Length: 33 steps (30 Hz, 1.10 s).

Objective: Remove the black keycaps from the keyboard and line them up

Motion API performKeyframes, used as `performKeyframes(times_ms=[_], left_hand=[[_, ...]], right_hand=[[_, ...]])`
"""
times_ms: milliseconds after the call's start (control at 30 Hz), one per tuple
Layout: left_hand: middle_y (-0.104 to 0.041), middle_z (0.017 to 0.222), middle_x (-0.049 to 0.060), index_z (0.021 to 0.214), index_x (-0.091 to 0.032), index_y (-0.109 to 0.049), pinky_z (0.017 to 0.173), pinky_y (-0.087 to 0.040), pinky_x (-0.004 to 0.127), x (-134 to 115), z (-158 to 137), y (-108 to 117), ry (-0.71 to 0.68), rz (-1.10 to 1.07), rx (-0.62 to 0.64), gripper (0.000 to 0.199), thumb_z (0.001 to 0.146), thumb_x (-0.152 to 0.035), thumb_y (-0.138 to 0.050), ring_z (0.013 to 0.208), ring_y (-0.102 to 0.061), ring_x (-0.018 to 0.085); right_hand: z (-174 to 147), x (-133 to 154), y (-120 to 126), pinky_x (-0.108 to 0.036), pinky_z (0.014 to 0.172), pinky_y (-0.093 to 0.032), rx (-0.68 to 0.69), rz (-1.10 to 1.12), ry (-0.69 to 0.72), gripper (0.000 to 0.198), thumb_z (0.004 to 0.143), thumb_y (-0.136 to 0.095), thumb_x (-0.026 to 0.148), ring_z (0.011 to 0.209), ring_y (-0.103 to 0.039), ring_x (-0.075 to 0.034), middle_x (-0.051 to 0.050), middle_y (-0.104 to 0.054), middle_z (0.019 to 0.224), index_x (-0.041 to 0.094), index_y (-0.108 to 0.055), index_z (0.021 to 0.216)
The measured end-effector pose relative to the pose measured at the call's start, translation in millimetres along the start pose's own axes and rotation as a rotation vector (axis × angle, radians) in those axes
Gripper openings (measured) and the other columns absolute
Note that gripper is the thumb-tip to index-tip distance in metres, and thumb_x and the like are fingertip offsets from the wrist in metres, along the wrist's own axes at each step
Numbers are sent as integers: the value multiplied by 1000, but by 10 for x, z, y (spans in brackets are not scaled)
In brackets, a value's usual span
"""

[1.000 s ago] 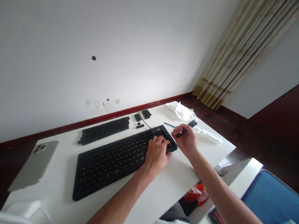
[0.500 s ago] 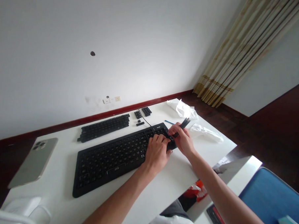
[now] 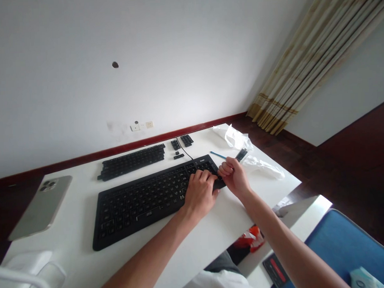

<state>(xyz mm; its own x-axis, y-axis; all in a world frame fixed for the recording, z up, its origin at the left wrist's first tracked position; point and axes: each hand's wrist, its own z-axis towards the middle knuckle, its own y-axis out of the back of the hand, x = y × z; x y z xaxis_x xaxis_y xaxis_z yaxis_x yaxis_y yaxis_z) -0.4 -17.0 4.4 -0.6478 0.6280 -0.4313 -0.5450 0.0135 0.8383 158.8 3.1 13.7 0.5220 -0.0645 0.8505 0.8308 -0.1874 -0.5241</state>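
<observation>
A black keyboard (image 3: 131, 206) lies at a slant on the white desk, its key positions showing small pale spots as if the caps are off. My left hand (image 3: 198, 188) rests over its right part, fingers curved on top and thumb by the near edge. Just to the right, my right hand (image 3: 234, 176) is closed round a dark, narrow flat tool (image 3: 242, 154) whose greyish end sticks out above the fist; its exact kind is unclear. The right hand's lower side hovers at or touches the keyboard's right end; contact is hidden.
Rows of black keycaps (image 3: 132, 161) lie behind the keyboard, with smaller groups (image 3: 186, 140) beside the cable. A blue stick (image 3: 218, 154) and white plastic wrapping (image 3: 236, 138) lie right. A phone (image 3: 42, 205) and a white object (image 3: 28, 270) are left.
My right hand has turned and closed more into a fist, and the tool's end has swung slightly right. The left hand stays on the keyboard. The view has shifted slightly.
</observation>
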Motion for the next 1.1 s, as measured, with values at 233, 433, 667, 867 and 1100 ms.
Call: performKeyframes(times_ms=[233,433,667,867,1100], left_hand=[[-64,112,6,121,-21,-67,90,-45,44,-9,-27,47,-54,60,19,32,92,-29,-79,108,-54,28],[-64,118,6,115,-22,-69,94,-47,44,8,-47,34,-93,67,2,22,95,-26,-76,113,-52,28],[-58,140,6,127,-26,-68,105,-44,47,20,-72,34,-137,112,5,31,96,-25,-72,128,-46,31],[-60,141,7,137,-24,-66,104,-44,48,37,-64,5,-147,113,-5,37,100,-28,-67,129,-46,31],[-64,138,4,135,-24,-68,101,-46,46,43,-56,-22,-149,108,-42,37,99,-29,-70,126,-48,29]], right_hand=[[-75,-62,-95,-24,42,-30,-144,-14,153,55,89,-74,37,49,-21,-10,9,-18,57,24,-26,65],[-122,-211,-257,-28,44,-32,-190,-280,223,50,94,-66,44,48,-29,-11,6,-29,54,25,-32,63],[-117,-214,-133,-32,54,-43,-116,-608,240,52,98,-52,60,54,-45,-16,0,-46,55,25,-37,63],[-47,31,200,-36,74,-49,-136,-912,372,53,98,-55,64,73,-61,-23,-8,-66,72,21,-65,69],[-51,194,500,-32,60,-45,-1,-1033,316,45,92,-68,60,63,-58,-19,-3,-62,64,18,-76,81]])
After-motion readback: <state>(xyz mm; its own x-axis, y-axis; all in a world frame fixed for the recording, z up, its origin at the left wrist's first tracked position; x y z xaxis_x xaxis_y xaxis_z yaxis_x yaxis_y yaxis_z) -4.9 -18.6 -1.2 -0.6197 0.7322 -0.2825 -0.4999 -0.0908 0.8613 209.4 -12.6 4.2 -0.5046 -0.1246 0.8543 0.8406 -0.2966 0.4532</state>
